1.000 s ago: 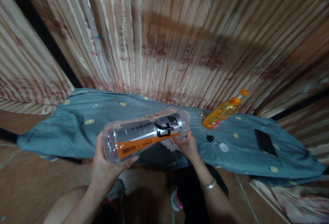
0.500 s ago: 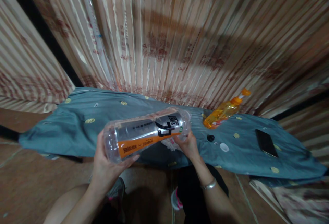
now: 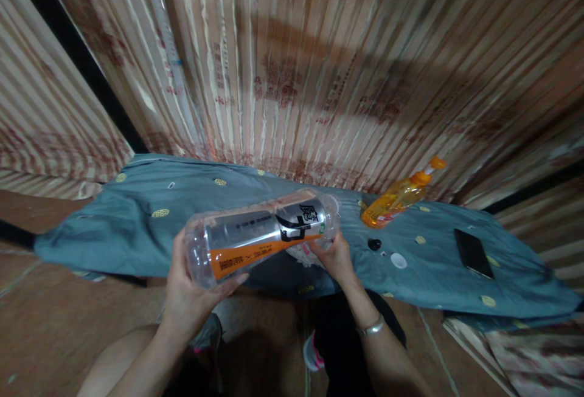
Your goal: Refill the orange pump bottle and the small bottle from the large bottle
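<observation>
A large clear plastic bottle point(image 3: 260, 236) with a silver, black and orange label lies nearly sideways in the air between my hands, its right end slightly higher. My left hand point(image 3: 191, 284) is wrapped round its left end, thumb along the lower side. At the other end my right hand point(image 3: 335, 258) grips the bottle from below; some of its fingers are hidden behind it. Behind the bottle, near my right hand, a crumpled whitish thing point(image 3: 303, 257) shows on the cloth; its kind is unclear.
On the blue-green patterned cloth point(image 3: 182, 193) to the right lie an orange pump bottle point(image 3: 395, 201), a small black object point(image 3: 374, 244), a white disc point(image 3: 398, 261) and a dark phone point(image 3: 473, 253). A striped curtain point(image 3: 292, 81) hangs behind. My legs and shoes are below the front edge.
Almost nothing differs. Both hands keep hold of the bottle in the same position, with only a very slight shift in the view.
</observation>
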`<state>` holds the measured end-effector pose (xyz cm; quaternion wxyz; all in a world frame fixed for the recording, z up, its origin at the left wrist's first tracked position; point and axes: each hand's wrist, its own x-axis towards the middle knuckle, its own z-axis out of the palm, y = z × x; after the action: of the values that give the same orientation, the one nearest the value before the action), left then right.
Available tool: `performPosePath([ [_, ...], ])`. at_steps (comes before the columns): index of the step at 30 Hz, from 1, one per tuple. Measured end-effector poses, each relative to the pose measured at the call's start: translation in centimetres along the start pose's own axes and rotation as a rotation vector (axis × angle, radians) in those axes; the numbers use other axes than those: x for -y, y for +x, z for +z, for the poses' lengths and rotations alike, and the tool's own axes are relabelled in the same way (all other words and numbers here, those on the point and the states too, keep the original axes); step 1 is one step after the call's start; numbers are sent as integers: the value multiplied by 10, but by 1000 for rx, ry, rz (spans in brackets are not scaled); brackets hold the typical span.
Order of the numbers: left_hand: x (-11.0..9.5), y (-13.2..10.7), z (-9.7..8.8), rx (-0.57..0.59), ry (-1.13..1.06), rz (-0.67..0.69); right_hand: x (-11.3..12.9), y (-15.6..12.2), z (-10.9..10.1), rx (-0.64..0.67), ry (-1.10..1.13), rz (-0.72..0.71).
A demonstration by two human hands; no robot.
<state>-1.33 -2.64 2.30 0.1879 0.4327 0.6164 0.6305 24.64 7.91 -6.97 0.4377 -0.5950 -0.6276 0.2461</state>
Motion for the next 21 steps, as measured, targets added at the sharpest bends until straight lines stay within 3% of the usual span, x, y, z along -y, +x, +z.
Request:
performPosePath([
  [21, 1, 1, -1, 21, 44, 61, -2, 1, 0, 22, -18, 7],
])
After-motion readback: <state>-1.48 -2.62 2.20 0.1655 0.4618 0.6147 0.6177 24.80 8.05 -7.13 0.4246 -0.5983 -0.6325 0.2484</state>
